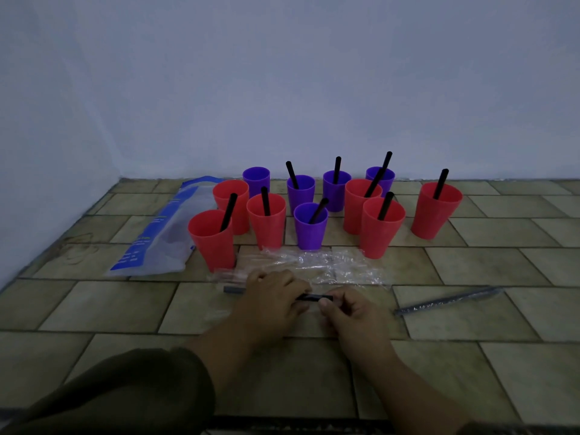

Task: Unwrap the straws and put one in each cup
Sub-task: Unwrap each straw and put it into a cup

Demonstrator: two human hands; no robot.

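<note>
Hands meet low at centre over a tiled surface point(470, 268); left hand point(273, 301) and right hand point(351, 312) each pinch one black straw point(314, 297) lying roughly level btwn them, fingers closed on it; its left end point(233, 290) pokes out past the left hand; can't tell how much wrapper is on it. Clear crumpled wrappers point(329, 265) lie just beyond the hands, touching the nearest cups. Behind: 11 cups, 6 red, 5 purple, all upright, grouped near a pale wall point(282, 73). Straws stand tilted in 9 of them; back-left purple cup point(256, 180) and the red cup beside it point(230, 196) have none. Wrapped straw point(448, 300) lies alone on the surface to the right, well apart from the cups. Blue-and-clear plastic bag point(163, 233) lies flat at left, next to the front-left red cup point(213, 240). Dark sleeve point(125, 394) covers the left forearm.
</note>
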